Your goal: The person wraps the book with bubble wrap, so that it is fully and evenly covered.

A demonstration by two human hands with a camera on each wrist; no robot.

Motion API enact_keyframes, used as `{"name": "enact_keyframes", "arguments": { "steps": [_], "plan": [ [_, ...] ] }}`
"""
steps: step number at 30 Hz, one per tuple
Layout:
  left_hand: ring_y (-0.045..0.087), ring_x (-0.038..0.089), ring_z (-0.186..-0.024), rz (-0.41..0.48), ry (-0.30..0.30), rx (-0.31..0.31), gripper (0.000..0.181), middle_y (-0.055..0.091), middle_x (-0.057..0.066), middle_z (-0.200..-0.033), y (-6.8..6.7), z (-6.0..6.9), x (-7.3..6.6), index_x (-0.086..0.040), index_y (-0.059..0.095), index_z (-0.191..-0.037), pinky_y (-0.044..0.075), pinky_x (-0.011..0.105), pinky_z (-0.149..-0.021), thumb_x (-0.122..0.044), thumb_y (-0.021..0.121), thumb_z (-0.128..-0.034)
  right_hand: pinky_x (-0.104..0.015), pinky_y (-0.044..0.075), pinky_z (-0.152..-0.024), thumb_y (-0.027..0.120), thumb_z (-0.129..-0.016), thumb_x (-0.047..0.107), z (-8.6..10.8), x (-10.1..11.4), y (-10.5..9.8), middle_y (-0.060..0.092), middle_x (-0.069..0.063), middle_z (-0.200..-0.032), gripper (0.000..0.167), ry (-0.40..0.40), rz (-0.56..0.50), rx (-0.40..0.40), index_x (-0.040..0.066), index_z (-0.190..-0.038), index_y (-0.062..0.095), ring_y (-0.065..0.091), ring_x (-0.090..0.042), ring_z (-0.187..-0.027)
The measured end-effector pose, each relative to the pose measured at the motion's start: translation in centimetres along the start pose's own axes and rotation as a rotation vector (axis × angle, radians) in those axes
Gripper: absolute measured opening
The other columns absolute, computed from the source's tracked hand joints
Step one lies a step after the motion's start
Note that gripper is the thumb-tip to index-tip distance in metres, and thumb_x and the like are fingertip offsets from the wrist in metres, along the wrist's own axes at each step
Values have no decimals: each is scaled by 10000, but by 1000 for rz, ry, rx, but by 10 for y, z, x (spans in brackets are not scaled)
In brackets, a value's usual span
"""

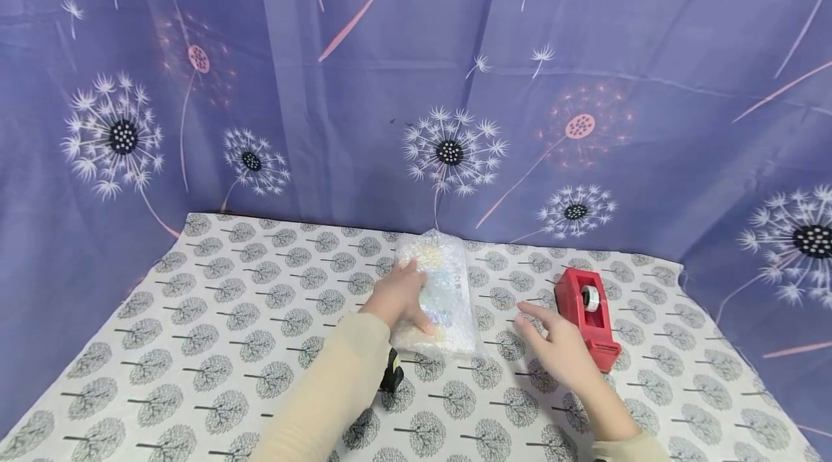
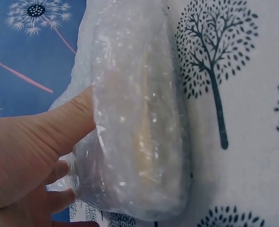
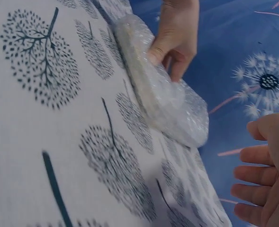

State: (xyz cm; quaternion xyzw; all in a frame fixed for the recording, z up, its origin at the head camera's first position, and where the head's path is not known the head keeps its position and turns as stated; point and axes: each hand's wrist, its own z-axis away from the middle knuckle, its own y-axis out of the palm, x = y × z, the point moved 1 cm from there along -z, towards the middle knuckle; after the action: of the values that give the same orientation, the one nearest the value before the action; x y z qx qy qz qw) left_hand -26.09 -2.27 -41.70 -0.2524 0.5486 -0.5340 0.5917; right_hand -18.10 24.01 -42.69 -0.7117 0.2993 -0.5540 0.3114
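Fingers bent, our left hand (image 1: pixel 401 296) touches the bubble-wrapped package (image 1: pixel 448 296), left of the red tape dispenser (image 1: pixel 590 325); whether it pinches, we cannot tell. We judge the package light, cushioned, slippery, perhaps fragile, best taken by both long sides. Just beside the dispenser, our right hand (image 1: pixel 562 348) holds nothing, fingers loose.

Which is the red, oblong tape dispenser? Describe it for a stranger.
On the white cloth printed with dark trees, look just right of the right hand. There sits the red tape dispenser with a pale roll; its red sets it apart from the clear, bubble-wrapped package.
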Motion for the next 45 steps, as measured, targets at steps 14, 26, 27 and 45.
{"name": "enact_keyframes", "arguments": {
  "steps": [14, 26, 27, 45],
  "plan": [
    [135, 386, -1449, -112, -24, 8, 932, 135, 88, -1592, -7, 0, -4, -185, 497, -1365, 256, 603, -1116, -412, 848, -532, -212, 547, -690, 552, -955, 258, 25, -6, -38, 700, -203, -1060, 326, 87, 8, -189, 42, -1182, 643, 705, -168, -843],
    [123, 403, -1446, -107, -40, 24, 951, 140, 95, -1591, 0, -2, -8, -198, 486, -1379, 246, 595, -1125, -423, 853, -531, -76, 439, -580, 560, -947, 290, 36, -35, -75, 705, -216, -1010, 340, 185, 109, -281, 47, -1167, 654, 447, 228, -701],
    [129, 406, -1444, -106, -41, 22, 940, 142, 98, -1590, 0, -2, -9, -194, 496, -1368, 247, 600, -1122, -420, 854, -529, -70, 434, -574, 561, -946, 292, 36, -38, -77, 704, -224, -1002, 345, 187, 120, -278, 42, -1166, 653, 434, 235, -697],
    [142, 418, -1437, -132, -56, 27, 940, 129, 123, -1584, -1, -5, -15, -172, 510, -1354, 222, 628, -1117, -409, 861, -515, -178, 482, -630, 539, -951, 315, 40, -55, -80, 707, -207, -1009, 373, 246, 127, -234, 18, -1145, 657, 610, 17, -799]
  ]
}}
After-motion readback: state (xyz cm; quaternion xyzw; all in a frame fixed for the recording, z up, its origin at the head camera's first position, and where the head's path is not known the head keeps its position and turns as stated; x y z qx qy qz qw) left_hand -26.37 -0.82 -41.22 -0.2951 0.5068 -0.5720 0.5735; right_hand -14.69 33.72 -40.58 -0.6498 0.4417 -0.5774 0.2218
